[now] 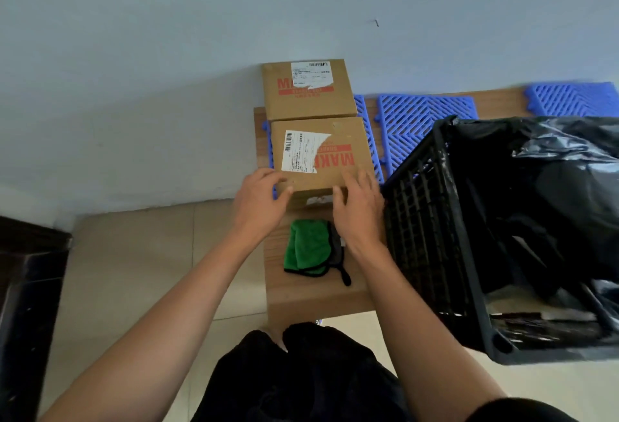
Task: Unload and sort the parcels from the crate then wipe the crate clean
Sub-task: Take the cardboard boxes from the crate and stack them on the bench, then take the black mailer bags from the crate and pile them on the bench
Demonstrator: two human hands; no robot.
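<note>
Left of the black crate (435, 220), near cardboard box (321, 157) on blue mat (415, 120), gripped at near corners by left hand (259, 204) and right hand (356, 209). Sorting step; next likely: release, reach for bagged parcels (552, 187) inside crate.

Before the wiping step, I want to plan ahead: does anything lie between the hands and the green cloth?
Nothing visible does. The green cloth lies bare on the wooden board, just nearer than the near box that both hands hold. The right hand is beside it; the left hand is close too.
</note>
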